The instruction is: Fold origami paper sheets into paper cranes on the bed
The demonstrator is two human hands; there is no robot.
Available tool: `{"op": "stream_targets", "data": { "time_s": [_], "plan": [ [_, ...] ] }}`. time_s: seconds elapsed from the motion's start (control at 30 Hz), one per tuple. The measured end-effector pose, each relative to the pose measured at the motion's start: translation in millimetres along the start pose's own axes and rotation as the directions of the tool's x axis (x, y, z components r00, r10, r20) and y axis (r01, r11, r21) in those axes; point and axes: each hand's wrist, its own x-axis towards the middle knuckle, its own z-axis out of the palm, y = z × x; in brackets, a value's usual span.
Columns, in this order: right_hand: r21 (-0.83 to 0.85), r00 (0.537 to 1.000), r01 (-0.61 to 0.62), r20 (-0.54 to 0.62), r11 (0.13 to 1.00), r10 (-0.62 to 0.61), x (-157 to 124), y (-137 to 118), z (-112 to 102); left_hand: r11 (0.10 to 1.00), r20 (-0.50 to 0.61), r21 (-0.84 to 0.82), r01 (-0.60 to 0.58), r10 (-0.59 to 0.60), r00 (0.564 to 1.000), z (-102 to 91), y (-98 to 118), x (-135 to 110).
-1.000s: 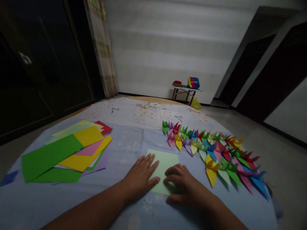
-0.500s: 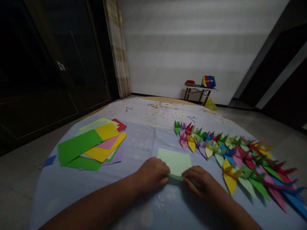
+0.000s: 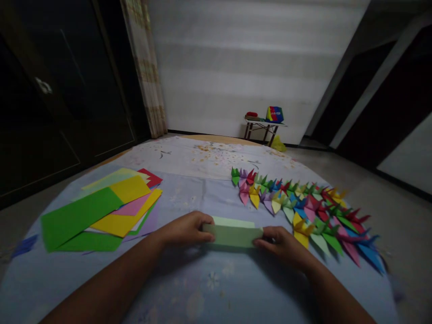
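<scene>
A pale green sheet of paper (image 3: 233, 236) with a folded-up front flap is held between my two hands, just over the cloth. My left hand (image 3: 192, 229) pinches its left edge, thumb in front and fingers behind. At the right edge my right hand (image 3: 278, 243) grips the paper in the same way. Part of the sheet shows behind the raised flap; the rest is hidden by it. To the right of my hands stand rows of folded paper cranes (image 3: 303, 207) in many colours. Left of them lies a loose pile of coloured paper sheets (image 3: 84, 213).
A pale blue flowered tablecloth (image 3: 189, 288) covers the round table. On its left edge is a dark blue patch (image 3: 25, 246). Farther off, a small folding table (image 3: 265, 123) carries a colourful box (image 3: 275, 114); a yellow bag (image 3: 278, 143) lies on the floor beside it.
Both hands have moved apart to the paper's side edges. The front flap, pressed flat along a crease before, now stands up facing me. The whole view has shifted slightly right.
</scene>
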Motion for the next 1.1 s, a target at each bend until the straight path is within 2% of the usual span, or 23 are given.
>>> {"op": "stream_targets", "data": {
  "time_s": [0.1, 0.27, 0.43, 0.53, 0.6, 0.7, 0.8, 0.9, 1.1],
  "plan": [
    [0.062, 0.997, -0.073, 0.005, 0.995, 0.073, 3, 7, 2, 0.997, 0.040, -0.065, 0.037, -0.034, 0.999, -0.4, -5, 5],
    [0.154, 0.995, -0.071, -0.066, 0.985, 0.082, 8, 9, 5, 0.993, 0.012, -0.104, 0.048, -0.047, 0.999, 6.0, -14, 13],
    [-0.050, 0.951, -0.155, -0.279, 0.987, 0.135, 14, 9, 11, 0.988, -0.199, -0.082, 0.128, -0.142, 0.970, 18.8, -20, 21],
    [-0.148, 0.935, -0.216, -0.318, 0.965, 0.160, 16, 7, 14, 0.984, -0.323, -0.003, 0.178, -0.169, 0.931, 24.7, -21, 23],
    [-0.188, 0.933, -0.242, -0.313, 0.952, 0.175, 16, 6, 15, 0.980, -0.356, 0.044, 0.193, -0.165, 0.920, 26.4, -18, 22],
    [-0.266, 0.931, -0.269, -0.316, 0.926, 0.180, 15, 3, 17, 0.972, -0.339, 0.126, 0.196, -0.144, 0.930, 25.6, -11, 18],
    [-0.337, 0.929, -0.285, -0.327, 0.897, 0.172, 15, 1, 18, 0.966, -0.305, 0.215, 0.143, -0.073, 0.950, 23.9, -7, 15],
    [-0.383, 0.924, -0.309, -0.337, 0.870, 0.180, 16, -2, 18, 0.968, -0.291, 0.234, 0.096, -0.024, 0.956, 24.0, -11, 16],
    [-0.428, 0.913, -0.351, -0.355, 0.833, 0.202, 17, -4, 20, 0.968, -0.316, 0.239, 0.081, -0.001, 0.949, 26.8, -23, 20]
  ]
}}
